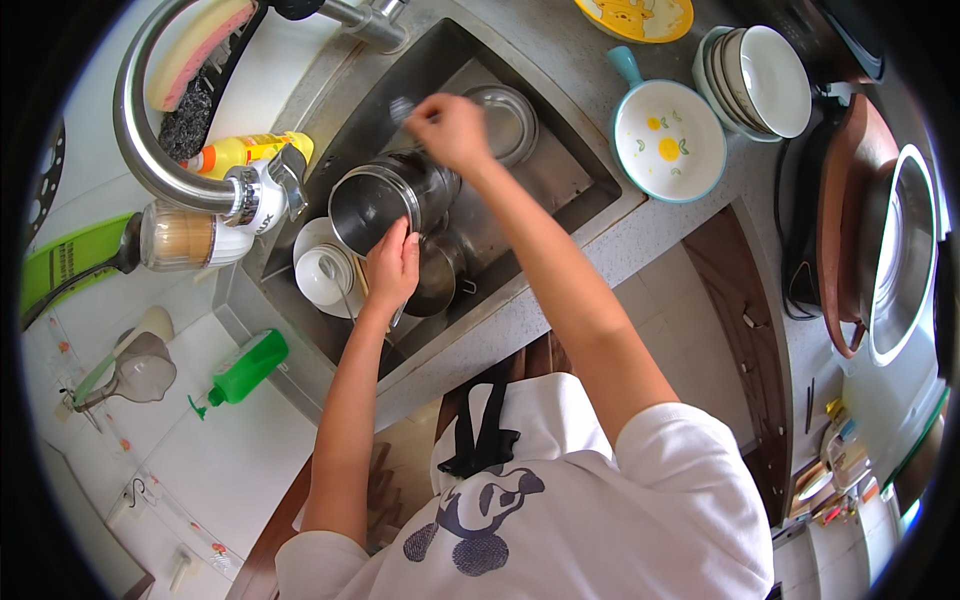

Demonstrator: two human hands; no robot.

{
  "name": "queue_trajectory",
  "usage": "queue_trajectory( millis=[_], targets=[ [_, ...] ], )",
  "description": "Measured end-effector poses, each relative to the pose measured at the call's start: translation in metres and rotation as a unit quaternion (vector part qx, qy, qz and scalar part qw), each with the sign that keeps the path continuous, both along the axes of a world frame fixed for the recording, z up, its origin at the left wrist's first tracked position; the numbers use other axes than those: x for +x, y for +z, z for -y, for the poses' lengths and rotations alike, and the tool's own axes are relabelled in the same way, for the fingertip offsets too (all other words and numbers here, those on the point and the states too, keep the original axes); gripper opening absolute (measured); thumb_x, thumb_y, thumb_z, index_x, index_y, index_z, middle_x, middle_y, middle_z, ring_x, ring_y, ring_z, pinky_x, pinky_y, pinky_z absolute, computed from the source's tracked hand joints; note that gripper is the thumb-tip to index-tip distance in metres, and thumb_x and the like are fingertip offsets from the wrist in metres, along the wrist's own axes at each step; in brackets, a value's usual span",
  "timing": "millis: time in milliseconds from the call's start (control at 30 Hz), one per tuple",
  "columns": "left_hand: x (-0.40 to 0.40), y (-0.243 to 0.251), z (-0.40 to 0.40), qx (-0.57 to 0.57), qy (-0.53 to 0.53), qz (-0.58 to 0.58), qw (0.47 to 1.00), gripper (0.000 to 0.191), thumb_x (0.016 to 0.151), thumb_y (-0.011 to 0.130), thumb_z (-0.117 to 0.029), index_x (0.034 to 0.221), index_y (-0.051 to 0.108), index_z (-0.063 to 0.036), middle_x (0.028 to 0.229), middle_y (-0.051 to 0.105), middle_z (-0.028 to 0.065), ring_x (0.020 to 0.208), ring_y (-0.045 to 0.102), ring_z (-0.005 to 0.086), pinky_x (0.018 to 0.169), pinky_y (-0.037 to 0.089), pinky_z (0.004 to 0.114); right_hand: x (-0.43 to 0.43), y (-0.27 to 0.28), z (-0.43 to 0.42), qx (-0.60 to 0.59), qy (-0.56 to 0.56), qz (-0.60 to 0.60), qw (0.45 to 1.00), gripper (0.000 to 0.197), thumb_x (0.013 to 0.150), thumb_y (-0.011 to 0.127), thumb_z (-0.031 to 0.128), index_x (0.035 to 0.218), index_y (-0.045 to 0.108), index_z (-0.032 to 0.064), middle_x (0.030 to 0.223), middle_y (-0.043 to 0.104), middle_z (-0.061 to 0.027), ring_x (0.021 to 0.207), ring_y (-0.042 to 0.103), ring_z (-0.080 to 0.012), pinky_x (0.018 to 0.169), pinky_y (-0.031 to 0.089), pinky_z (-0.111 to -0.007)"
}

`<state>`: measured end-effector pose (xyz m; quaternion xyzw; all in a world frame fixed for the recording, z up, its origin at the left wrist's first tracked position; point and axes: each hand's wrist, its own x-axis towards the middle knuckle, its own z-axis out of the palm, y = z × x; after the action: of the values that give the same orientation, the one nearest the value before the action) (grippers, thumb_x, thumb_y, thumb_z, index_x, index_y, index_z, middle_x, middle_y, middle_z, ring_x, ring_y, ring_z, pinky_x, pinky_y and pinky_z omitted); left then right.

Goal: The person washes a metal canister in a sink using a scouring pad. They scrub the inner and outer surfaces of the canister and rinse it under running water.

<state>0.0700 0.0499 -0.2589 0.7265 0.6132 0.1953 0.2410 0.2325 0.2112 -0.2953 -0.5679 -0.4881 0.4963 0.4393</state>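
My left hand (394, 264) grips the rim of a deep metal pot (375, 196), which is tilted on its side in the sink (592, 169) with its mouth towards me. Above the pot's far end is my right hand (453, 133), blurred and with curled fingers. A small greyish blur (401, 109) shows beside its fingertips; I cannot tell what it is or whether the hand holds it. Behind that hand lies a round metal dish or lid (504, 124). Below the tilted pot sits another metal pot (433, 279), next to stacked white bowls (321, 276) with a spoon.
A curved faucet (139, 112) with a filter arches over the sink's left side. On the right counter stand a blue-handled white pan (660, 150), stacked bowls (772, 82) and a yellow bowl (637, 16). A green pump bottle (247, 366) and yellow bottle (251, 150) stand left.
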Motion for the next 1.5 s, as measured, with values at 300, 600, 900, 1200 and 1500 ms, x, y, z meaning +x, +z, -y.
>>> queue_trajectory(
  millis=[300, 600, 900, 1200, 1500],
  targets=[
    [0.026, 0.011, -0.012, -0.026, 0.029, -0.086, 0.996, 0.028, 0.094, 0.062, -0.029, 0.099, 0.056, -0.0024, 0.091, 0.063, 0.0164, 0.075, 0.062, 0.0388, 0.064, 0.047, 0.045, 0.038, -0.061, 0.03, -0.021, 0.078, 0.405, 0.911, 0.012, 0.082, 0.067, 0.012, 0.092, 0.07, 0.0055, 0.097, 0.067, -0.0126, 0.096, 0.063, -0.0328, 0.083, 0.051, -0.044],
    [0.03, 0.016, -0.016, -0.034, 0.027, -0.069, 0.997, 0.025, 0.093, 0.065, -0.027, 0.096, 0.06, -0.0019, 0.088, 0.06, 0.0129, 0.072, 0.061, 0.036, 0.062, 0.047, 0.043, 0.03, -0.085, 0.022, -0.034, 0.058, 0.471, 0.88, 0.033, 0.078, 0.076, 0.015, 0.107, 0.064, 0.0087, 0.118, 0.059, -0.0138, 0.107, 0.06, -0.0386, 0.082, 0.054, -0.047],
    [0.016, 0.009, -0.004, -0.037, 0.036, -0.067, 0.996, 0.02, 0.082, 0.073, -0.02, 0.093, 0.066, -0.0046, 0.08, 0.062, 0.0069, 0.062, 0.061, 0.0296, 0.056, 0.047, 0.039, 0.014, 0.016, 0.108, 0.102, 0.033, -0.053, 0.993, 0.021, 0.08, 0.073, 0.006, 0.1, 0.068, 0.0032, 0.099, 0.065, -0.0116, 0.082, 0.061, -0.0221, 0.071, 0.05, -0.034],
    [0.013, 0.005, -0.008, 0.002, 0.009, -0.08, 0.997, 0.018, 0.077, 0.075, -0.015, 0.085, 0.063, -0.0052, 0.076, 0.065, 0.0095, 0.065, 0.063, 0.0332, 0.054, 0.048, 0.041, -0.057, 0.037, 0.046, 0.007, 0.126, 0.043, 0.991, 0.033, 0.091, 0.057, 0.04, 0.108, 0.074, 0.017, 0.126, 0.066, -0.008, 0.125, 0.052, -0.0285, 0.109, 0.028, -0.053],
    [0.023, 0.014, -0.029, -0.218, 0.134, 0.096, 0.962, 0.033, 0.077, 0.063, -0.02, 0.107, 0.064, -0.0042, 0.081, 0.065, 0.0099, 0.075, 0.064, 0.022, 0.071, 0.048, 0.034, -0.029, -0.012, 0.091, -0.078, 0.038, -0.122, 0.989, 0.044, 0.106, 0.036, 0.037, 0.138, 0.057, 0.0158, 0.155, 0.039, -0.0137, 0.15, 0.021, -0.0338, 0.119, 0.009, -0.052]
  ],
)
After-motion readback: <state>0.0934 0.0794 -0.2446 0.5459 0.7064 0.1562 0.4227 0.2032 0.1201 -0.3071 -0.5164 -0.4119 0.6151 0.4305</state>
